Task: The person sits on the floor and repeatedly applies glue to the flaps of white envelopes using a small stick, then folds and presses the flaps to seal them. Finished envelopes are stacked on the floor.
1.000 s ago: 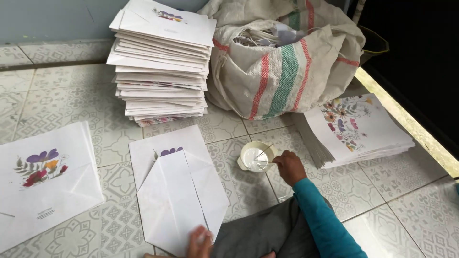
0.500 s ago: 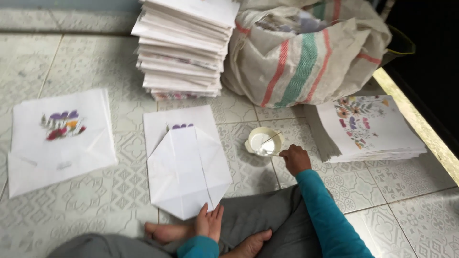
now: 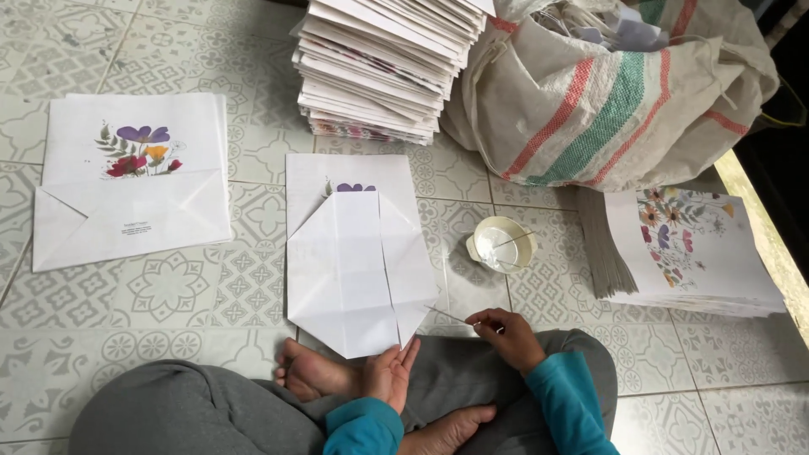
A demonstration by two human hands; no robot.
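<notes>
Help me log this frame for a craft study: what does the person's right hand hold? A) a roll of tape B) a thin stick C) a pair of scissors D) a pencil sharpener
B: the right hand pinches a thin stick whose tip points at the folded white paper bag.

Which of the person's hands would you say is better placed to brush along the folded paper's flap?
Probably the right hand: it holds the thin stick, whose tip touches the folded paper. The left hand lies open at its bottom edge.
</notes>
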